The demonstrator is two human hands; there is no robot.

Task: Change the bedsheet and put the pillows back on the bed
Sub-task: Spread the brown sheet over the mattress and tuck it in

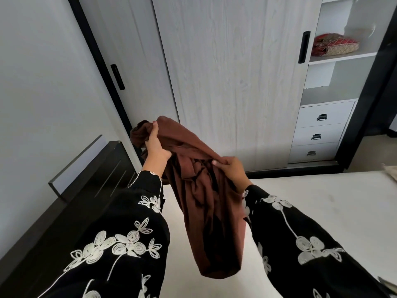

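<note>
While it hangs bunched above the bare white bed [322, 211], near the edge by the dark headboard [86, 190], the brown bedsheet [206, 201] is held up in the air. The left hand [155, 145] grips its upper end with curled fingers and the right hand [231, 168] pinches a fold lower down, apart from the left. A pale wardrobe [225, 82] stands behind.

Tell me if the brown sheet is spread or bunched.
Bunched: brown sheet hangs in folds, gripped by left hand and right hand.
</note>
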